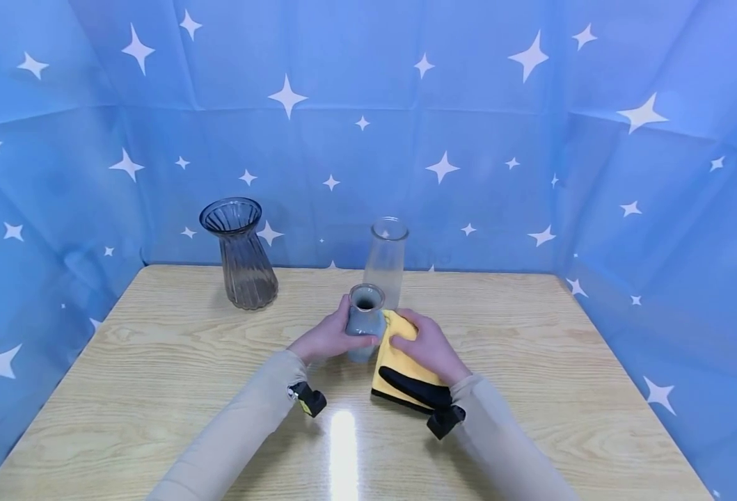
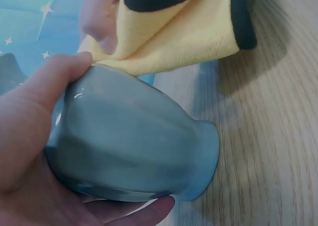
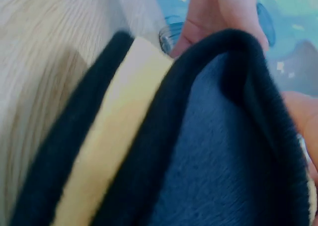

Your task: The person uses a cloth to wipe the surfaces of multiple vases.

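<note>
My left hand (image 1: pixel 326 339) grips a small blue-grey glazed vase (image 1: pixel 365 321), thumb on the near side, its round mouth facing up toward the head camera. In the left wrist view the vase's smooth body (image 2: pixel 129 131) and flared end show clearly. My right hand (image 1: pixel 429 346) pinches a folded yellow cloth (image 1: pixel 399 362) with black edging. Part of the cloth lies against the right side of the vase, close to the left thumb. Its dark grey inner face (image 3: pixel 208 151) fills much of the right wrist view and hides most of the right fingers.
Just behind the held vase stands a tall clear glass vase (image 1: pixel 385 268). A smoky ribbed glass vase (image 1: pixel 246 268) with a wide rim is at the back left. The wooden table (image 1: pixel 562 390) ends at a blue star-patterned curtain (image 1: pixel 355 153) on three sides.
</note>
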`<action>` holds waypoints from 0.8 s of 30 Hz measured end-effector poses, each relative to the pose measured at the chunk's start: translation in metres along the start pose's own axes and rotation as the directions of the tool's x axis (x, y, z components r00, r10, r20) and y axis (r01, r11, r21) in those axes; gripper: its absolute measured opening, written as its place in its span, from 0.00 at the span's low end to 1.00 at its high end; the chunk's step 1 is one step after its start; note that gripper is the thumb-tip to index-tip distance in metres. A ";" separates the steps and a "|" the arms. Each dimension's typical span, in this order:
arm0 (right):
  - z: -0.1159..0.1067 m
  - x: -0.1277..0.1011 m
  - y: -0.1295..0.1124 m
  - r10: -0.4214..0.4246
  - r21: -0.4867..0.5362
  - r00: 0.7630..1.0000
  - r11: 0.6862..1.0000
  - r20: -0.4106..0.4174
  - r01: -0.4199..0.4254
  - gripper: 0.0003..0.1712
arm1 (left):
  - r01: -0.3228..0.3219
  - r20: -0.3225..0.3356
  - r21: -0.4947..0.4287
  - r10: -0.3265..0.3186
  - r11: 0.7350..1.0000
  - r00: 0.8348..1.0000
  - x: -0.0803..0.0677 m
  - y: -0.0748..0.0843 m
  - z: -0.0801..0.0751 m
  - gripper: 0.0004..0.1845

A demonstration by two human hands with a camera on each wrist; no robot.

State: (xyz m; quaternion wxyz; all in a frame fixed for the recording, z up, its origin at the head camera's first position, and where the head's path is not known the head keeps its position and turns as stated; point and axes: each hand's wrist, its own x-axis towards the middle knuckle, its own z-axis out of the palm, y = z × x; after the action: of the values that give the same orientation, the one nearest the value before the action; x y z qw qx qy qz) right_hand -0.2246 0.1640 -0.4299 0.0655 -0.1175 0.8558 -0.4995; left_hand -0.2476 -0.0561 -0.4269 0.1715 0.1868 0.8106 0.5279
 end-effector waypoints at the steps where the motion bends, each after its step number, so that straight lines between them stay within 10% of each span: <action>1: 0.000 0.000 -0.003 -0.028 -0.040 1.000 0.999 -0.014 0.027 0.31 | -0.005 -0.001 -0.006 0.005 1.000 1.000 0.001 0.000 0.000 0.51; 10: -0.002 0.002 -0.045 -0.217 -0.340 0.976 0.918 0.002 0.205 0.29 | -0.042 0.047 -0.049 0.044 0.998 0.998 0.002 0.000 -0.003 0.47; 24: -0.003 0.002 -0.044 -0.085 0.065 0.991 0.994 -0.101 0.091 0.30 | -0.022 0.041 -0.004 0.022 1.000 0.999 0.000 -0.001 -0.004 0.48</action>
State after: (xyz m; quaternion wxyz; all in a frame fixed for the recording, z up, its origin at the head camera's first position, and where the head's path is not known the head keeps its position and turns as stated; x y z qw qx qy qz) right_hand -0.2214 0.1457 -0.3903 0.0053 -0.1282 0.8342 -0.5364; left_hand -0.2502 -0.0598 -0.4262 0.1827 0.2064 0.8037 0.5273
